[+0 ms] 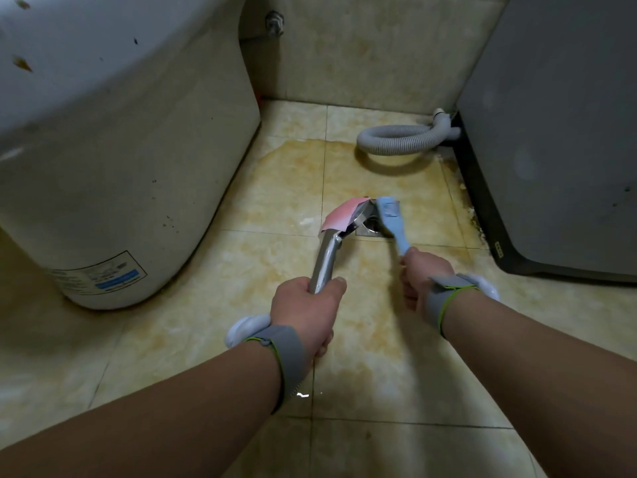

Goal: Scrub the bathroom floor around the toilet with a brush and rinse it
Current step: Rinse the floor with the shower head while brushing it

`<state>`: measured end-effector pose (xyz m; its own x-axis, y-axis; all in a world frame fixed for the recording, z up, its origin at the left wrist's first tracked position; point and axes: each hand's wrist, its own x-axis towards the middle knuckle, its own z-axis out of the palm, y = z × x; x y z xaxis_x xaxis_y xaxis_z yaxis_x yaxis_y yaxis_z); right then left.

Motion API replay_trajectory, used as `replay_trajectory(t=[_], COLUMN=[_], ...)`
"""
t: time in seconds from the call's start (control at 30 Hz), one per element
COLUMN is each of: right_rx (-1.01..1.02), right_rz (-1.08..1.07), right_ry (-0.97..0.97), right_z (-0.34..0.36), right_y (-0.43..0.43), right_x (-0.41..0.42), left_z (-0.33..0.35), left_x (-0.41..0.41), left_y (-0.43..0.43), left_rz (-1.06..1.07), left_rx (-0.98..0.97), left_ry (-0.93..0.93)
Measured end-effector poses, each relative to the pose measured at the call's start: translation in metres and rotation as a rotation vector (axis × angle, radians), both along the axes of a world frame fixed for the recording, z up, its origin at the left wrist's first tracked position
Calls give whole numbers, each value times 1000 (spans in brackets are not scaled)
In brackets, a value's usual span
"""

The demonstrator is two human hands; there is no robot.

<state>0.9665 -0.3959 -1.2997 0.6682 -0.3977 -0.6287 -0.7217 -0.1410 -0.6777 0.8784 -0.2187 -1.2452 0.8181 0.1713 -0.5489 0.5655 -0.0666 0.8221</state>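
Note:
My left hand (pixel 306 308) grips the chrome handle of a shower head (pixel 344 229), whose head carries a pink label and points down at the floor drain (pixel 374 229). My right hand (pixel 422 274) grips the handle of a light blue brush (pixel 389 219), its head over the drain beside the shower head. The beige floor tiles (pixel 362 305) around the drain look wet and stained. The white toilet base (pixel 120 160) fills the left side.
A grey corrugated drain hose (pixel 400 139) curls on the floor at the back, running to a grey machine (pixel 558 139) on the right. A valve (pixel 274 24) sticks out of the back wall. Dirt lines the floor along the machine's base.

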Motion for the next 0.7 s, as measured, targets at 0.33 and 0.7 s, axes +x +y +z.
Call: replay_trajectory(t=[0.33, 0.7], right_rx=[-249, -333], right_rz=[-196, 76], right_ry=[-73, -130], right_z=[20, 27], right_y=[-16, 3], right_x=[-20, -49], left_z=[5, -2], left_x=[1, -22], left_y=[10, 5], left_rz=[21, -23], left_rx=[-26, 97], left_ry=[-12, -18])
